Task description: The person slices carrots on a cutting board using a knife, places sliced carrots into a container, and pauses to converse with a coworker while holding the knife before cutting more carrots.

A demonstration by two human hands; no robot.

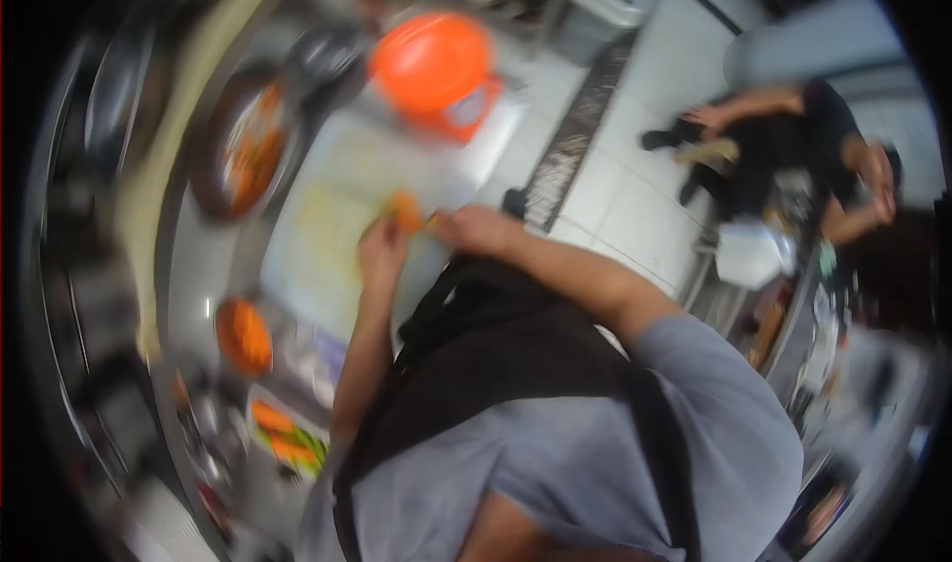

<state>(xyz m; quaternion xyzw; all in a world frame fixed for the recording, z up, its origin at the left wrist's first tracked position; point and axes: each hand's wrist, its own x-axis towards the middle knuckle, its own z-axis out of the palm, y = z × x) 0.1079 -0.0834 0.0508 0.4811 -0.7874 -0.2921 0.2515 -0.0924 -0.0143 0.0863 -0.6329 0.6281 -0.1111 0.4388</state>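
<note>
Blurrily, the left hand (382, 250) holds an orange piece (405, 211).

My one view looks steeply down from the wearer's head, tilted and blurred, over the apron (496, 349) to the cutting board (332, 220) close below, the floor (620, 180) farther off.

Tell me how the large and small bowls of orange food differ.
The large bowl is wider than the small bowl. The large bowl shows much bare dark brown inside; orange food covers most of the small bowl. The small bowl sits nearer the person's body than the large bowl. Both are round and hold orange food.
</note>
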